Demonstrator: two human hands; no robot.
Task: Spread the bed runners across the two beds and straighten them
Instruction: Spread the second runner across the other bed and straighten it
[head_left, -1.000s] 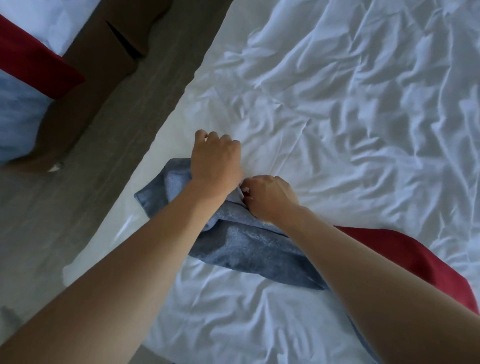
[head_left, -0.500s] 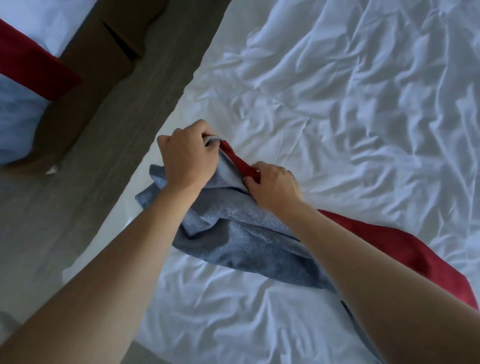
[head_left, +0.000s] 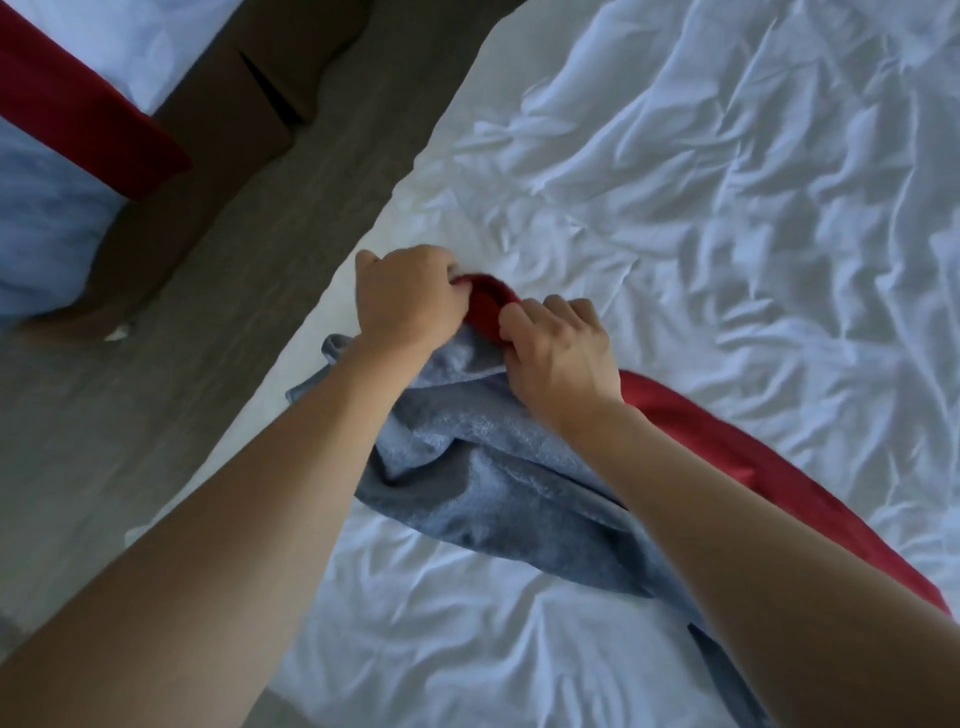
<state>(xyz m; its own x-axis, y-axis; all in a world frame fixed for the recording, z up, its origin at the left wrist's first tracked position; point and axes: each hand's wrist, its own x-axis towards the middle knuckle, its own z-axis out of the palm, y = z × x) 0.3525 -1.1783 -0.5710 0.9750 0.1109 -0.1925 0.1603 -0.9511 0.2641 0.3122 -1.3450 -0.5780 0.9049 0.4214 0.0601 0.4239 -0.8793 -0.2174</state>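
Note:
A bed runner (head_left: 498, 483), red on one face and grey-blue on the other, lies bunched near the left edge of the near bed (head_left: 701, 218), whose white sheet is wrinkled. My left hand (head_left: 405, 299) grips the runner's red end from the left. My right hand (head_left: 558, 358) pinches the same red fold just to the right, the two hands nearly touching. The runner's red side (head_left: 727, 457) trails toward the lower right under my right forearm. A second red runner (head_left: 78, 119) lies across the other bed (head_left: 47, 228) at the upper left.
A strip of grey-brown floor (head_left: 171, 364) runs diagonally between the two beds. A dark brown bed base or bench (head_left: 228, 104) stands against the far bed. A small white scrap (head_left: 119, 332) lies on the floor by its corner.
Both hands went from pressing on the grey side to lifting the runner's end and turning it over, so a red fold now shows between them. The hands have shifted slightly right.

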